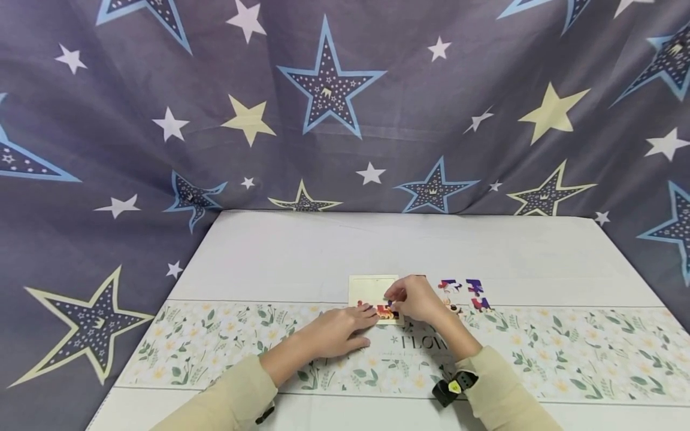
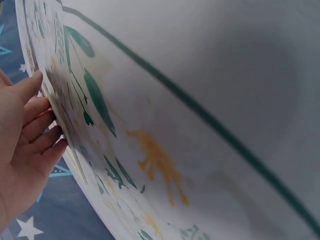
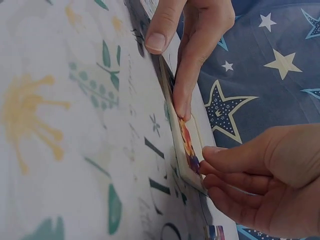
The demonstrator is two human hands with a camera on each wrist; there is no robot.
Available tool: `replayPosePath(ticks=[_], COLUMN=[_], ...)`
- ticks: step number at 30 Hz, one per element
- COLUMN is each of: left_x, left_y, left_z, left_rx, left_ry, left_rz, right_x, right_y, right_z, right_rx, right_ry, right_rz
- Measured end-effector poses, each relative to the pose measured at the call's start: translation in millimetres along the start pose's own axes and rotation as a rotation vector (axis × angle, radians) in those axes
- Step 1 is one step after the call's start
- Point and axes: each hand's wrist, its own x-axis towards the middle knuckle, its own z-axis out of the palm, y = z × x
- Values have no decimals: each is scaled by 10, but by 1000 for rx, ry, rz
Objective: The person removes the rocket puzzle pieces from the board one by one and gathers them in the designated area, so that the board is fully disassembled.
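A cream jigsaw puzzle tray [image 1: 362, 288] lies in front of me, with joined orange, red and purple pieces [image 1: 384, 312] along its near edge. My left hand [image 1: 341, 332] rests at the tray's near left, its extended fingers on the pieces. In the left wrist view the left hand [image 2: 30, 125] shows its fingertips at the tray's edge. My right hand [image 1: 421, 299] is over the tray's right side, thumb and fingers pinching a dark purple puzzle piece [image 3: 194, 163] at the near right corner. The fingers partly hide that piece.
Several loose puzzle pieces [image 1: 475, 287] in purple, red and white lie right of the tray. Beneath everything is a white tablecloth [image 1: 291, 251] with a flowered band. A star-patterned curtain [image 1: 399, 149] hangs behind and at the sides.
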Motion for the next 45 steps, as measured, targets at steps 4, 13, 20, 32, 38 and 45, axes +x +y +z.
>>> replayPosePath(ticks=[4, 13, 20, 32, 38, 45], left_x=[15, 18, 1, 12, 10, 19], left_y=[-10, -8, 5, 12, 17, 4], left_z=[4, 0, 8, -10, -20, -7], left_rx=[12, 17, 7, 12, 2, 17], left_ry=[-2, -2, 4, 12, 10, 11], left_rz=[4, 5, 0, 18, 18, 9], right_x=[10, 8, -13, -49, -42, -32], right_y=[3, 28, 41, 54, 57, 75], right_z=[1, 8, 43, 8, 1, 18], right_rx=[32, 122, 140, 236, 281, 297], right_ry=[9, 17, 55, 20, -14, 24], right_rz=[33, 39, 27, 101, 143, 152])
